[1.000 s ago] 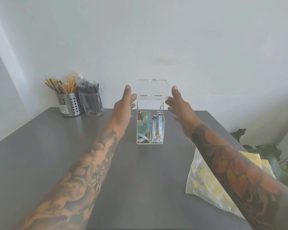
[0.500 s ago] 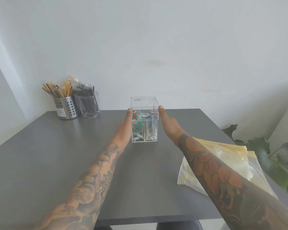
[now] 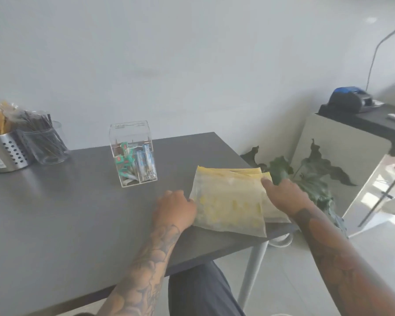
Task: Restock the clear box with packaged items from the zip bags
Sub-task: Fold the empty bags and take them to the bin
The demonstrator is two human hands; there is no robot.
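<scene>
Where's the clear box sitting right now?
In the head view, the clear box stands toward the back of the grey table, lid closed, left of the zip bags and right of the glass cup.

We seem to be in a small café or shop. Well beyond our fingertips (image 3: 265, 180), a perforated steel holder (image 3: 6, 153) and a clear cup (image 3: 48, 144) of wrapped stirrers stand at the grey table's (image 3: 66, 201) back edge, left of a clear box (image 3: 134, 153) of sachets. Far right of our fingers, a counter (image 3: 374, 124) carries a blue-topped card terminal (image 3: 349, 99). A leafy plant (image 3: 306, 174) grows just past our right fingers.
</scene>
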